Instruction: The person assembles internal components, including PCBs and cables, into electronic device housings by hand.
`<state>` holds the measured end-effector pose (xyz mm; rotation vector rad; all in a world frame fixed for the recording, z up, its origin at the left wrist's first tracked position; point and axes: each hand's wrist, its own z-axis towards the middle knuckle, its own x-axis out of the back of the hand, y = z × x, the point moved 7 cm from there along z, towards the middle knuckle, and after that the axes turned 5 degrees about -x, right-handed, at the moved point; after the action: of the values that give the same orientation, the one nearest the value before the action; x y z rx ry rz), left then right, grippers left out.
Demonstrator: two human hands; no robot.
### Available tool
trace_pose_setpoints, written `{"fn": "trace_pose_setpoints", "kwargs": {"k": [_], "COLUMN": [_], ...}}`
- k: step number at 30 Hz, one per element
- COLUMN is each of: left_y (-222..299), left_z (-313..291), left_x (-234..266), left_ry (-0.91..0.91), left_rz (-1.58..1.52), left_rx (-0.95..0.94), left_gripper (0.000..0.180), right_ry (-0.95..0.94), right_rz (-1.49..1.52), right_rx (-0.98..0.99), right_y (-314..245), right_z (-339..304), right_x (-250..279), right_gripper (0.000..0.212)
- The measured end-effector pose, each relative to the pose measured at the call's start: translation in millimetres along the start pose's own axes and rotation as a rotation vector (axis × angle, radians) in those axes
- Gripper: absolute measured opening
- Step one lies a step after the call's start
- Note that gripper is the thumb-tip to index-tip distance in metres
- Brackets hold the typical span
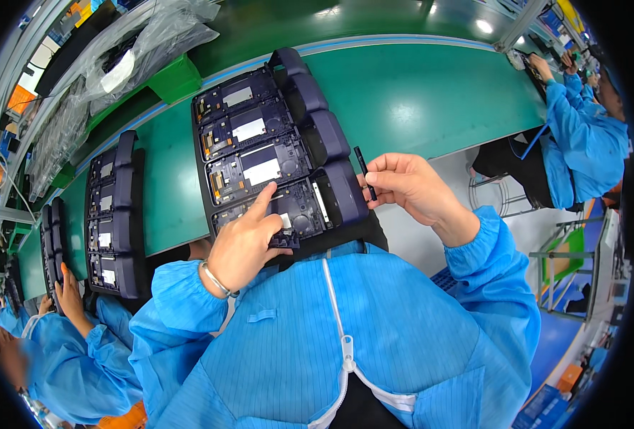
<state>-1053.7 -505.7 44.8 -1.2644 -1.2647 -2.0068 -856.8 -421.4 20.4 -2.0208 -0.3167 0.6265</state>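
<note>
A row of dark plastic device housings (260,136) lies in front of me, several set one behind another. Inside each are small electronic parts and a white rectangle. My left hand (245,243) is over the nearest housing (304,207), its index finger stretched out and touching or hovering close to the inside, thumb apart. To the right, my right hand (413,187) pinches a thin black strip (363,171) between thumb and fingers, holding it nearly upright beside the housing's rounded edge. A slim silver-white bar (321,201) sits in the nearest housing.
Green bench (417,93) runs across the view. Further left stands another row of similar housings (106,222), with a co-worker's hand (70,293) beside it. Clear plastic bags (127,64) and a green bin (177,80) are at the back left. Another person (581,136) works at the far right.
</note>
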Motion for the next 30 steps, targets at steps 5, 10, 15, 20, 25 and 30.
{"fn": "trace_pose_setpoints", "kwargs": {"k": [5, 10, 15, 20, 25, 30], "left_y": [-1, -5, -8, -14, -15, -14], "left_z": [5, -3, -4, -4, -2, -3], "left_x": [5, 5, 5, 9, 8, 9], "left_ry": [-0.032, -0.007, 0.016, 0.016, 0.033, 0.033], "left_rz": [-0.178, -0.219, -0.263, -0.319, -0.274, -0.266], "left_rx": [0.019, 0.002, -0.016, 0.048, -0.022, -0.038], "left_gripper": [0.027, 0.024, 0.025, 0.027, 0.027, 0.027], "right_ry": [0.011, 0.068, -0.052, -0.124, -0.155, -0.093], "right_rz": [0.012, 0.154, 0.225, 0.182, 0.069, -0.069], "right_rx": [0.02, 0.052, -0.127, -0.19, -0.187, -0.134], "right_y": [-6, 14, 32, 38, 29, 22], "right_z": [-4, 9, 16, 24, 28, 32], "right_x": [-3, 21, -11, -25, -40, -42], "right_gripper": [0.015, 0.014, 0.016, 0.02, 0.022, 0.019]}}
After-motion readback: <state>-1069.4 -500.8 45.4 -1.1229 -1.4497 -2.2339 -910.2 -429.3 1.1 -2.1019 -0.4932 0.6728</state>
